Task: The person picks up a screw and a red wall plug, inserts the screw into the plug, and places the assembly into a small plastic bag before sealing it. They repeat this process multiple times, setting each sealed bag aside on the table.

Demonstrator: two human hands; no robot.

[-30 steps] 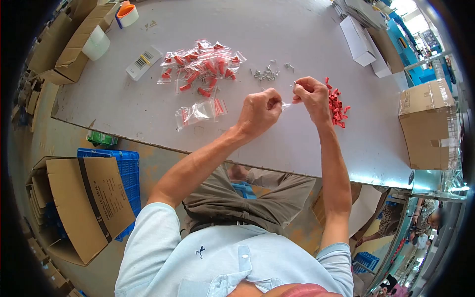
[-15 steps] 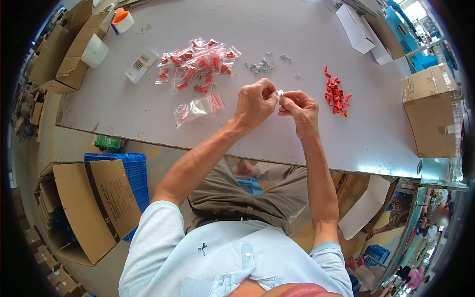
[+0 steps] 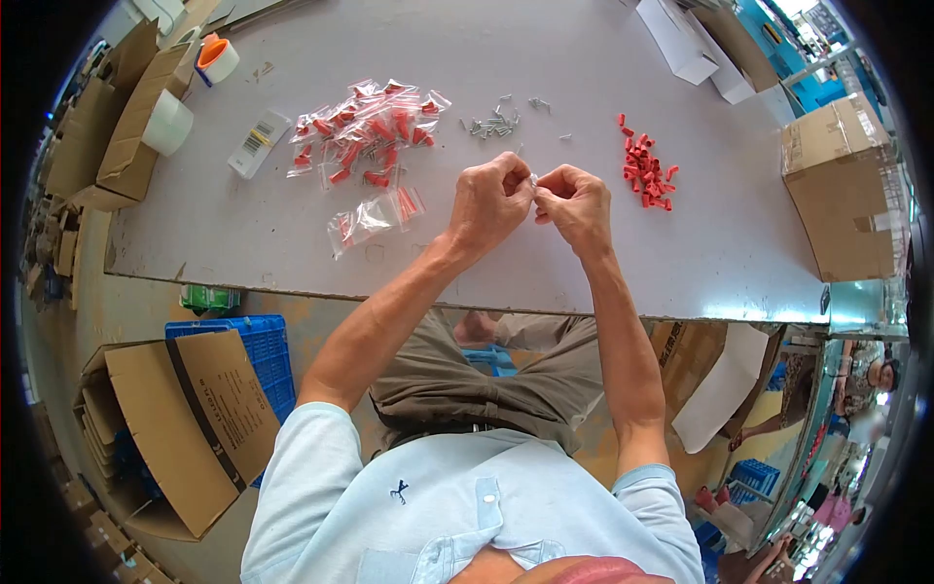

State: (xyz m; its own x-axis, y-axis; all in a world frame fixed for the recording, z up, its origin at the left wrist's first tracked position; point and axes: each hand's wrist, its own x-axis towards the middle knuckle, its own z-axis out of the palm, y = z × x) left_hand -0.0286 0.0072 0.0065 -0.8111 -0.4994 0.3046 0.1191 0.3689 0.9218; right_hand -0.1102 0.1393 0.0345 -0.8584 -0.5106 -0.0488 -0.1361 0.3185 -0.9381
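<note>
My left hand (image 3: pixel 489 200) and my right hand (image 3: pixel 576 206) meet above the table, both closed in a pinch. Between their fingertips is a small whitish, crumpled-looking piece (image 3: pixel 534 181), mostly hidden by the fingers; its kind is too small to tell. Just beyond my left hand lies a loose group of small silver screws (image 3: pixel 494 124). A heap of short red plastic pieces (image 3: pixel 647 175) lies to the right of my right hand. On the left is a pile of clear zip bags (image 3: pixel 365 131) with red pieces inside. Nearer the front edge lie flatter clear bags (image 3: pixel 373 220).
A barcode-labelled packet (image 3: pixel 259 144) and rolls of tape (image 3: pixel 217 61) lie on the left side of the table (image 3: pixel 467 277). Cardboard boxes stand at the left edge and at the right (image 3: pixel 844 190). Below left are an open carton (image 3: pixel 199 428) and a blue crate (image 3: pixel 275 360).
The view has shifted slightly, so the things on the table appear a little further left. My fingertips have drawn closer together, and less of the whitish piece shows between them.
</note>
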